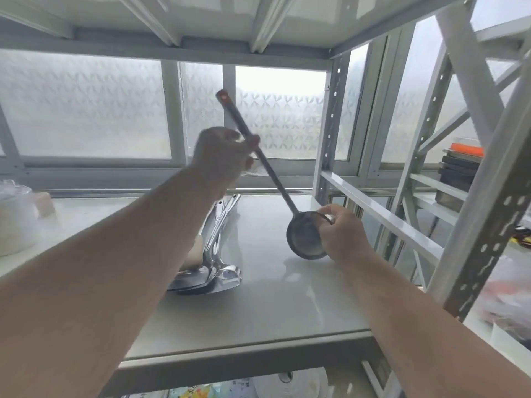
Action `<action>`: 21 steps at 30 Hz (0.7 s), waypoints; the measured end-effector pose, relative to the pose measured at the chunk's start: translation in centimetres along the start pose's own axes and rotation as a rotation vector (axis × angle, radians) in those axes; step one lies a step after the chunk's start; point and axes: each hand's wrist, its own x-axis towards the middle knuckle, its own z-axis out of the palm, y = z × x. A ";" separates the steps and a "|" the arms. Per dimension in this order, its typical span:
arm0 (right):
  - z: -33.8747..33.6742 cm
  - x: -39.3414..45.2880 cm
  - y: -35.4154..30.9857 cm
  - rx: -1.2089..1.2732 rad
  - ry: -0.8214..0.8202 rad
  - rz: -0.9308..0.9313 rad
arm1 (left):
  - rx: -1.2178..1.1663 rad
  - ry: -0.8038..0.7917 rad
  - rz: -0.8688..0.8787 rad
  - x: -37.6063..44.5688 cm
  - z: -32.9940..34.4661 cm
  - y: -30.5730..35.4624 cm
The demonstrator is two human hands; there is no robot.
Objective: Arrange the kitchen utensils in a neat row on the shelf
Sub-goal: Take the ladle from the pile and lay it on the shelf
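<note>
Your left hand (222,156) grips the skimmer ladle (304,239) partway up its handle, and your right hand (340,234) holds the rim of its bowl, low over the right part of the shelf (273,305). Its long axis slants from the bowl up and away to the left. The other utensils (209,254) lie heaped just left, handles pointing toward the window. To lay it parallel, you would likely lower the handle end.

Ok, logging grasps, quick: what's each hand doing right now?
Left hand: fingers curled round the ladle handle, holding it tilted.
Right hand: gripping the ladle's bowl rim, low over the shelf.
</note>
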 end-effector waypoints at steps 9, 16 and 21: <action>-1.6 -0.5 -0.2 -0.241 -0.017 0.125 | 0.572 -0.403 -0.006 -8.1 10.4 -7.0; -3.4 -0.7 -0.4 -0.370 0.013 0.239 | 0.501 -0.530 -0.022 -9.1 12.0 -8.6; -3.4 -0.9 0.3 -0.319 0.058 0.190 | 0.475 -0.614 -0.079 -8.8 12.8 -9.2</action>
